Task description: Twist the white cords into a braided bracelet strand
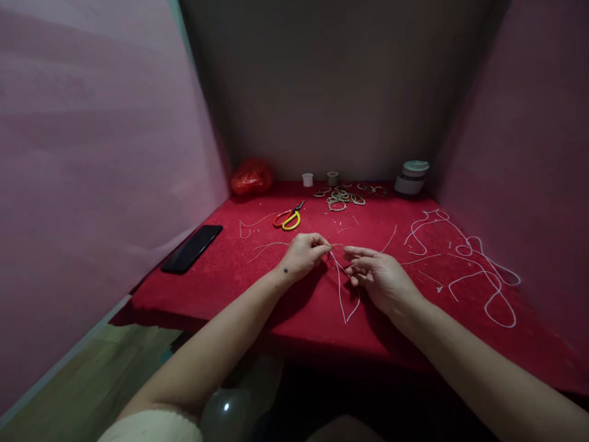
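Observation:
My left hand (pixel 306 253) is closed in a pinch on a thin pale cord (pixel 341 288) above the red-covered table (pixel 239 294). My right hand (pixel 380 275) is beside it, fingers partly stretched toward the same cord, fingertips touching it. The cord hangs from the pinch and loops down onto the cloth between both hands. Another strand (pixel 269 245) trails left from my left hand.
Orange and yellow scissors (pixel 288 218) lie behind my hands. A black phone (pixel 192 247) rests at the left edge. A long loose cord (pixel 478 264) sprawls at the right. At the back are a pile of cord loops (pixel 343 198), two small cups (pixel 308 179), a lidded jar (pixel 412 177) and a red bag (pixel 251 177).

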### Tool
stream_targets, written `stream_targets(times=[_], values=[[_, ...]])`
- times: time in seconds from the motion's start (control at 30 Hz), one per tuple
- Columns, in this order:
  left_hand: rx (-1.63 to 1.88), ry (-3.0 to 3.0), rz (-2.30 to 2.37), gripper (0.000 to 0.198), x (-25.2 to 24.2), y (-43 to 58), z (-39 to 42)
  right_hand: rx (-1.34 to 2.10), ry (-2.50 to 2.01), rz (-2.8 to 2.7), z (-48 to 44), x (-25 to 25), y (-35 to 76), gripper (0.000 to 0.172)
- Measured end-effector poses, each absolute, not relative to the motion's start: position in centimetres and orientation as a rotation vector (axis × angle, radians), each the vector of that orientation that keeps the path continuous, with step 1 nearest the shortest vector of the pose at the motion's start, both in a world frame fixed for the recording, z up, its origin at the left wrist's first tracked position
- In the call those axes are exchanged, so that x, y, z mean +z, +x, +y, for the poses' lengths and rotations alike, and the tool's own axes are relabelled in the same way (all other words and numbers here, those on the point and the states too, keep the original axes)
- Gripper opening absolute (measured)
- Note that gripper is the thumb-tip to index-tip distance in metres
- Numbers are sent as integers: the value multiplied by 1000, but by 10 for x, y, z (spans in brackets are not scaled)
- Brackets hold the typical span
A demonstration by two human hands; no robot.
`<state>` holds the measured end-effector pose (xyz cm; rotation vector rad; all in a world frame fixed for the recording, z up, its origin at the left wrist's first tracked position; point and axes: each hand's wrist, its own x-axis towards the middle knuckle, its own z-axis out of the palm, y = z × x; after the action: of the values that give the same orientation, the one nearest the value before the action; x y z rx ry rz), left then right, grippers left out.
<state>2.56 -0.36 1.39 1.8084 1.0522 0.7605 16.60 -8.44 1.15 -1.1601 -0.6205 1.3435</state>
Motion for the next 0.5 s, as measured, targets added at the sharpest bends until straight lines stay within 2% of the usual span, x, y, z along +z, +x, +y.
stream_targets(times=[0.1,0.27,0.4,0.5], values=[[699,1651,1030,9,17,27,-2,1120,-1444,-1032,-78,12,180,31],[597,1650,996,8,22,32,4,641,-1654,-1801,-66,10,186,13],[575,1647,968,9,24,33,10,433,-1767,-2046,-61,3,182,9],[587,1638,952,8,21,31,12,415,-1774,-2112,-58,0,184,9]])
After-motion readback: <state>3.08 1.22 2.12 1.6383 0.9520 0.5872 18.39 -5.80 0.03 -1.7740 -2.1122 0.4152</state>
